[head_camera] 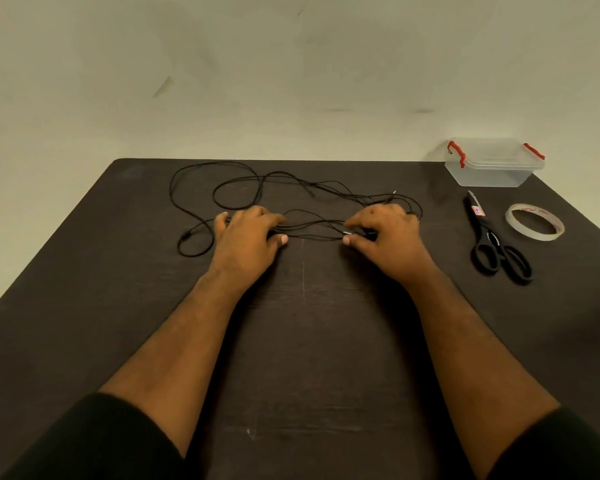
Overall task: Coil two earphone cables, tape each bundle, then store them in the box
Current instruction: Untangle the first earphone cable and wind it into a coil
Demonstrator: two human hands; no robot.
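Black earphone cables (236, 183) lie in loose tangled loops across the far half of the dark table (302, 341). My left hand (246, 233) lies over the cables left of centre, fingers curled down onto the strands. My right hand (385, 233) pinches a cable end with a small metal plug between thumb and forefinger. Several strands stretch between the two hands. A clear plastic box (492, 166) with red latches and its lid on stands at the far right corner. A roll of white tape (534, 222) lies on the right.
Black-handled scissors (492, 237) lie shut between my right hand and the tape roll. A pale wall rises right behind the table's far edge. My black sleeves fill the bottom corners.
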